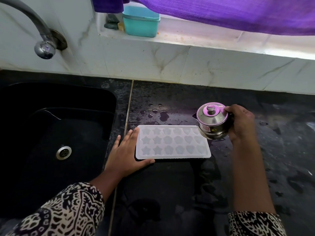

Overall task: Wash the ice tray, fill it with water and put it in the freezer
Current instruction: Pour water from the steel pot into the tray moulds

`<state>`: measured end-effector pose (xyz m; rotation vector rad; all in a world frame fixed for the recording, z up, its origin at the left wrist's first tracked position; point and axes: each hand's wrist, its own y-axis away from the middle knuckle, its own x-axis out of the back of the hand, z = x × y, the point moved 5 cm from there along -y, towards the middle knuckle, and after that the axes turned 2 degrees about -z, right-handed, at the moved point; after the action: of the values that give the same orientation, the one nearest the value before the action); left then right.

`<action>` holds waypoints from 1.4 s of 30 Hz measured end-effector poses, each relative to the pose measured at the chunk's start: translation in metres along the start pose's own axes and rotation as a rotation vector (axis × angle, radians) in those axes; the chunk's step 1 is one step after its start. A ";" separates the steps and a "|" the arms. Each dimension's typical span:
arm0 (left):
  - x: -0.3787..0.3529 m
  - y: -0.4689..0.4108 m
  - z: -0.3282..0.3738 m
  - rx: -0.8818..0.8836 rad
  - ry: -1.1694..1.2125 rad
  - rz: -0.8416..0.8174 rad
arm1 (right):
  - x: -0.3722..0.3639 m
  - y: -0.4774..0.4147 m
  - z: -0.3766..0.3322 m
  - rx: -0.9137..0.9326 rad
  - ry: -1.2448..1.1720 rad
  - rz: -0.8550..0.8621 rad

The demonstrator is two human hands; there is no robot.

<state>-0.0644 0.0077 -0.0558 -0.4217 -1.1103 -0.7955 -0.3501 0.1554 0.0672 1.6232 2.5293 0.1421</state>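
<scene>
The white ice tray (172, 142) lies flat on the black stone bench (272, 150), just right of the sink (51, 133), its long side running left to right. Its moulds are shaped like stars at the left, flowers in the middle and hearts at the right, in three rows. The left hand (124, 155) is laid against the tray's left end, fingers straight and together along that short edge, thumb spread out along the near edge; it presses the tray rather than gripping it. The right hand (242, 121) is wrapped around a small steel pot (213, 123) with a knobbed lid, fingers curled behind its body, and holds it in the air, tipped toward the left over the tray's far right corner. Whether water is running out of it I cannot tell. Drops and small puddles of water (163, 114) sit on the bench just beyond the tray. Both forearms come out of black-and-white patterned sleeves (68, 213). The sink is dark, with a metal drain (64, 152) in its floor, and a curved tap (44, 48) comes off the tiled wall above it. On the window ledge (187, 38) at the far side stands a teal plastic tub (141, 23), with a purple curtain (221, 12) hanging above.
</scene>
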 end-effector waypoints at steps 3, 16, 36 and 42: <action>0.001 0.000 0.001 0.001 -0.002 -0.007 | 0.005 -0.001 0.001 0.005 0.041 0.007; 0.001 0.000 0.001 0.000 -0.005 -0.010 | 0.011 -0.005 0.001 0.051 0.201 0.015; 0.000 0.000 0.001 -0.015 0.010 0.023 | 0.014 -0.009 0.000 0.046 0.190 0.007; 0.000 0.000 0.001 -0.016 0.016 0.022 | 0.014 -0.007 -0.001 0.047 0.204 0.010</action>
<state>-0.0651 0.0082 -0.0557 -0.4394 -1.0837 -0.7873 -0.3625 0.1650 0.0660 1.7209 2.6922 0.2641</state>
